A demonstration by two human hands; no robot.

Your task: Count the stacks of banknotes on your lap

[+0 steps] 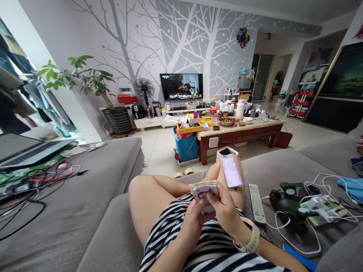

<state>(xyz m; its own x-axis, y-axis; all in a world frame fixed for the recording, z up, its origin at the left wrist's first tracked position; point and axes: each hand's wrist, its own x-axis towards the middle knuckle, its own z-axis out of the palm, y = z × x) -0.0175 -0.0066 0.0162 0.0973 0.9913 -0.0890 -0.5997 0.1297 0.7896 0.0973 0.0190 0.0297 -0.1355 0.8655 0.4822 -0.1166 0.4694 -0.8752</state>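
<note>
A striped shirt point(210, 251) lay nearest. The banknote stack point(204, 196) sat crosswise, long axis near level; the left hand point(193, 223) and right hand point(227, 211) were together, fingers curled, clamping it from both sides.

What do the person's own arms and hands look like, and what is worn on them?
Both forearms are bare. The right hand has a cream watch-style band at the wrist; the left hand shows none. Below them is a black-and-white striped garment.

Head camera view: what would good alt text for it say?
A person on a grey sofa holds banknotes in their left hand and right hand, with a smartphone resting on their leg and a television beyond.
</note>
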